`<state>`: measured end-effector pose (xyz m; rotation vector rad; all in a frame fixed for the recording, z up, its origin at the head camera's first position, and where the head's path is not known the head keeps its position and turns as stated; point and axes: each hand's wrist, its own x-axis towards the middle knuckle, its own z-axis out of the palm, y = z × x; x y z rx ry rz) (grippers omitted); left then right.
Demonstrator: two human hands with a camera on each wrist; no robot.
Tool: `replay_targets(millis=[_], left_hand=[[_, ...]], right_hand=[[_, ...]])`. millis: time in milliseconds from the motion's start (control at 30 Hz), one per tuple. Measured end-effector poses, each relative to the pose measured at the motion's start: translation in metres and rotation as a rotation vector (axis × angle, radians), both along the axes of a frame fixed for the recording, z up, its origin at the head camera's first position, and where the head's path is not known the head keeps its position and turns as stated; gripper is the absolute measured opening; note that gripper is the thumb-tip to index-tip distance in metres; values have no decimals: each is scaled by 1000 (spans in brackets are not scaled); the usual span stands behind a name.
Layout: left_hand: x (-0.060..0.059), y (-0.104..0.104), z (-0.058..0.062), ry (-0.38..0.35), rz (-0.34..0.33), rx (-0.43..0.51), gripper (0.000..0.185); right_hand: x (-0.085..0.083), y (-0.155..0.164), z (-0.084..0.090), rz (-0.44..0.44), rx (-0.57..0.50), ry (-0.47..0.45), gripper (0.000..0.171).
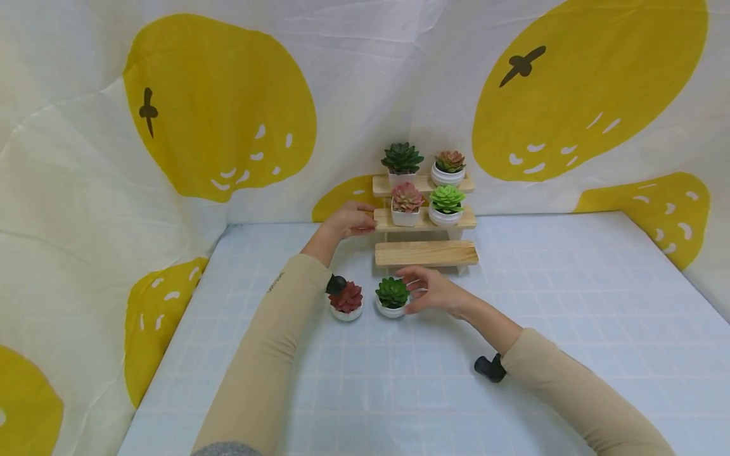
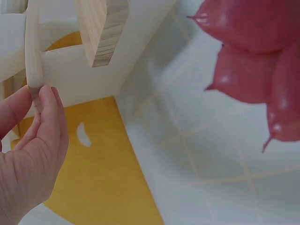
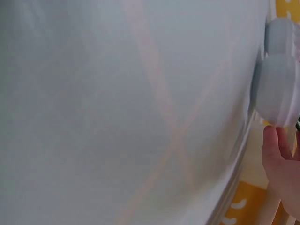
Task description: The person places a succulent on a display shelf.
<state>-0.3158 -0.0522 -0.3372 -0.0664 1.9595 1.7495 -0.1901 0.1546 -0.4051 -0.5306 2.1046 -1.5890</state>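
My left hand [image 1: 352, 220] pinches the left end of the middle board of a three-tier wooden plant stand [image 1: 426, 253]; in the left wrist view, thumb and fingers meet on the board's end. Beside a dark green succulent in a round white pot [image 1: 391, 311], my right hand [image 1: 435, 292] has its fingers parted and bent at the pot's right side. In the right wrist view, its fingertips [image 3: 270, 132] are at the white pot's edge; firm contact cannot be told. Left of this pot stands a red succulent in a white pot [image 1: 346, 299], under my left forearm.
The top tier bears a dark green succulent [image 1: 402, 158] and an orange-green succulent [image 1: 450, 161]. On the middle tier stand a pink succulent [image 1: 407, 197] and a bright green succulent [image 1: 447, 199]. A fruit-print cloth [image 1: 365, 76] hangs behind the pale checked table [image 1: 570, 304].
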Motion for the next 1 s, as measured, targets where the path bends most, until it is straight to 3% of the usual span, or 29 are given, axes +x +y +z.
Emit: replay_targets(millis=[600,1000], left_hand=[[-3,0,-2,-2,2,-7,53],[-2,0,-1,-8,12,-6,53]], right_hand=[[-5,-15,-11,-11,112,-14,70],[-5,-18,-10,-25,111,-29,70]])
